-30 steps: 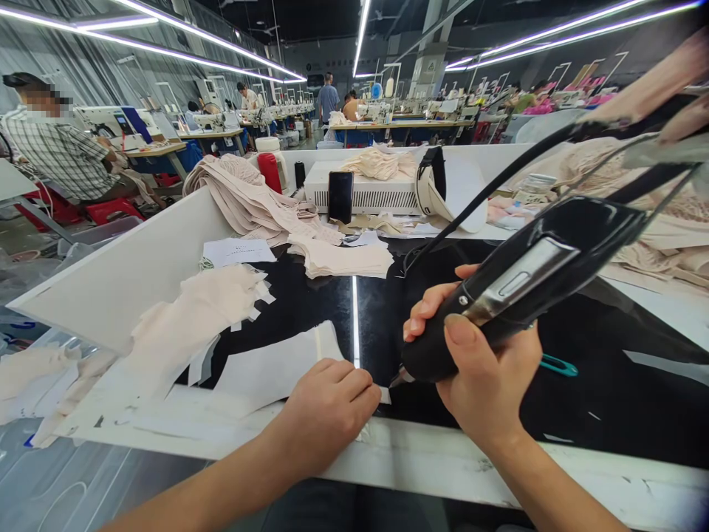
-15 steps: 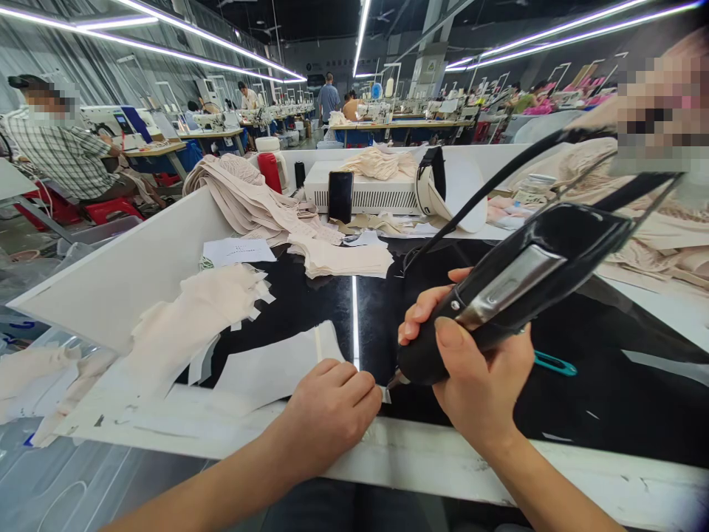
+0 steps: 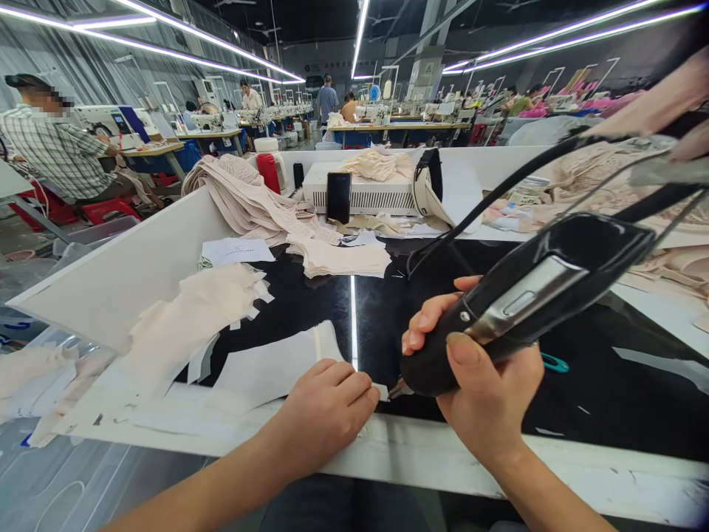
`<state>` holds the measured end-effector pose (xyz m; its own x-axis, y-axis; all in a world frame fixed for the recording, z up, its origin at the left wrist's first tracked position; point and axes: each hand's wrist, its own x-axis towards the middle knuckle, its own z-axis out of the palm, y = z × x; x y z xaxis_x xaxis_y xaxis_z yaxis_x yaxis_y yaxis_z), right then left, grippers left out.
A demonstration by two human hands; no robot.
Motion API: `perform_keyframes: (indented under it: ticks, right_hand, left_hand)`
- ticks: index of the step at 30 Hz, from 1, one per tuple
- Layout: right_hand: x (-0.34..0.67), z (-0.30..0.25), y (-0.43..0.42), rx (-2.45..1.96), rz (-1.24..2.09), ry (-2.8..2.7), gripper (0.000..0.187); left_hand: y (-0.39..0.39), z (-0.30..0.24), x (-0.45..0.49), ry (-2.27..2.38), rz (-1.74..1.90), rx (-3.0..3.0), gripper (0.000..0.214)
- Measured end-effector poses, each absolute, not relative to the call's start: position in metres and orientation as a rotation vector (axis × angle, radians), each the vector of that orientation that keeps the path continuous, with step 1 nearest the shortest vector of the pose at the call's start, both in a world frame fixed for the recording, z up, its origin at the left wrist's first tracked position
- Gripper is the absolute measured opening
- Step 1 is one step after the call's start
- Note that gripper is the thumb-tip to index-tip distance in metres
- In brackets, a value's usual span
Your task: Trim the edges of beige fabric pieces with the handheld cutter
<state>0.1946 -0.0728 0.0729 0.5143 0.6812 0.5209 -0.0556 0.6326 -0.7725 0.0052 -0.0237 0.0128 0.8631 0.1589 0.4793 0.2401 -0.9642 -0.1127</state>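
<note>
My right hand [image 3: 487, 399] is wrapped around a black corded hand tool [image 3: 515, 299] with a metal plate on its side. The tool tilts down to the left, and its pointed metal tip [image 3: 399, 389] is at a small white end piece [image 3: 381, 391] by my left fingertips. My left hand [image 3: 332, 410] is closed, thumb and fingers pressed together on this piece at the table's front edge. Beside it lies a flat white panel [image 3: 277, 366] with a cream strip near its right end. My left fingers partly hide how the panel and end piece join.
A stack of pale fabric pieces [image 3: 188, 310] lies left, and another [image 3: 340, 258] at the back of the black tabletop [image 3: 382, 318]. A phone [image 3: 339, 197] leans against a white vented box [image 3: 377, 196]. Behind the tool lies a teal implement [image 3: 555, 363]. Cords run up right near another person's arm.
My right hand and the tool have shifted slightly right, the tip now a little right and lower. My left hand has barely moved. The arm at the upper right has shifted.
</note>
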Motion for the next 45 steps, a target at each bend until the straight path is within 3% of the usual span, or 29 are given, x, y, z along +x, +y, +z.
perform_keyframes:
  ticks: [7, 23, 45]
  right_hand:
    - [0.194, 0.070, -0.073, -0.797, 0.460, -0.949, 0.040]
    - [0.198, 0.072, -0.075, -0.799, 0.468, -0.904, 0.045]
    - [0.199, 0.077, -0.073, -0.767, 0.447, -0.884, 0.046]
  left_hand:
    - [-0.020, 0.007, 0.002, -0.338, -0.754, -2.922, 0.019]
    - [-0.008, 0.007, -0.021, -0.351, -0.908, -2.963, 0.017]
    - [-0.009, 0.016, -0.016, -0.254, -0.760, -2.811, 0.023]
